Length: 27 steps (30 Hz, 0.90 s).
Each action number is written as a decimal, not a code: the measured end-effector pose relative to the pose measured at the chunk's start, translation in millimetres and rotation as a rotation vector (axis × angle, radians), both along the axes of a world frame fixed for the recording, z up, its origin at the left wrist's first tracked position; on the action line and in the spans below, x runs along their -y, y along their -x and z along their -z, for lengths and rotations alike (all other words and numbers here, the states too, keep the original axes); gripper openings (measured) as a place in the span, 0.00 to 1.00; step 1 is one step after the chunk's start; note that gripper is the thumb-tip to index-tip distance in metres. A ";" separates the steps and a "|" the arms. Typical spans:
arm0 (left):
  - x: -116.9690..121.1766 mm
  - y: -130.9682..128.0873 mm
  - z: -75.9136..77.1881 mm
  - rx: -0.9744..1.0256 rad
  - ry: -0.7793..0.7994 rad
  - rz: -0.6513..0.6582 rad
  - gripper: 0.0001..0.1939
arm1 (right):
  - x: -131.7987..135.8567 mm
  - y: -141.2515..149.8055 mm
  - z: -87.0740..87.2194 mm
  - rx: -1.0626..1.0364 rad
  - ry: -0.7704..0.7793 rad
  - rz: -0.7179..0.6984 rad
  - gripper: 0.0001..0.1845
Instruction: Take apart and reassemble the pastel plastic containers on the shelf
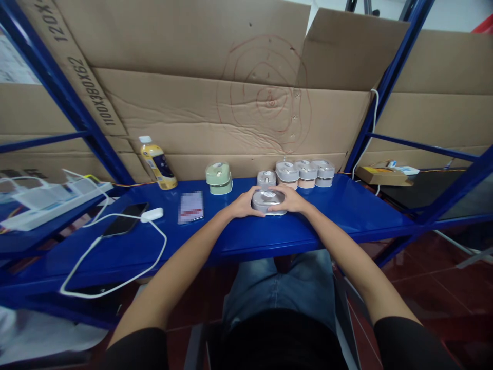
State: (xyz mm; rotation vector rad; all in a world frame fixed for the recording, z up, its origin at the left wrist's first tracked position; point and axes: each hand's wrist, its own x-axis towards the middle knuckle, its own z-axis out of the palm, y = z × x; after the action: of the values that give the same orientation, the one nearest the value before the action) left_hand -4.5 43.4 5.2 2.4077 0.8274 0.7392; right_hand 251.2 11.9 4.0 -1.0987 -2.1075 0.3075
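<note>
A grey lidded container (265, 199), oval and glossy, sits low on the blue shelf between my hands. My left hand (244, 204) curls around its left side, while my right hand (293, 199) wraps the right side with fingers over the lid. Just behind it stands a smaller grey container (266, 178). To the right of that, a row of lidded containers touches or nearly touches: one with a pinkish base (288, 176), another pinkish one (307, 174) and a grey one (324, 173). Apart on the left is a green lidded container (219, 179).
On the left are a yellow drink bottle (157, 163), a blurred card-like packet (191, 206), a black phone (126, 219), a looping white cable (165, 241) and a white power strip (57, 205). Cardboard (185, 108) backs the blue shelf (239, 236). Blue posts (389, 87) flank it.
</note>
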 end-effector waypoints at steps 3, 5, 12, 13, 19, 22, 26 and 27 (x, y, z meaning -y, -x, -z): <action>1.7 -1.1 0.1 -0.001 -0.006 -0.018 0.55 | -0.1 -0.1 -0.2 0.007 0.011 0.000 0.45; 2.6 -1.7 -0.3 -0.025 -0.007 -0.030 0.54 | -0.1 -0.3 -0.1 0.016 0.029 -0.007 0.46; 10.6 7.2 -18.8 -0.192 -0.103 -0.025 0.52 | -1.2 1.4 2.4 -0.006 0.058 -0.050 0.55; 13.5 10.1 -23.5 -0.233 -0.118 -0.024 0.51 | -1.6 1.9 3.0 -0.012 0.047 -0.039 0.57; 45.6 25.7 -36.7 -0.358 -0.330 -0.127 0.38 | -2.4 9.1 6.6 -0.032 -0.020 0.047 0.53; 65.9 27.2 -32.1 -0.382 -0.492 -0.156 0.26 | -0.8 16.2 8.3 -0.009 -0.058 0.095 0.46; 87.4 23.0 -26.2 -0.497 -0.569 -0.299 0.23 | 2.7 26.7 10.6 0.048 -0.098 0.196 0.33; 91.3 21.2 -25.4 -0.526 -0.575 -0.349 0.23 | 3.6 29.0 11.0 0.065 -0.097 0.212 0.29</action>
State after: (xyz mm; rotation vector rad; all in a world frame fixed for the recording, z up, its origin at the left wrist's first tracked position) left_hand -25.7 -47.8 30.6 3.0850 1.4293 0.5111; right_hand 222.2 8.3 -7.0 -1.2755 -2.0177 0.0690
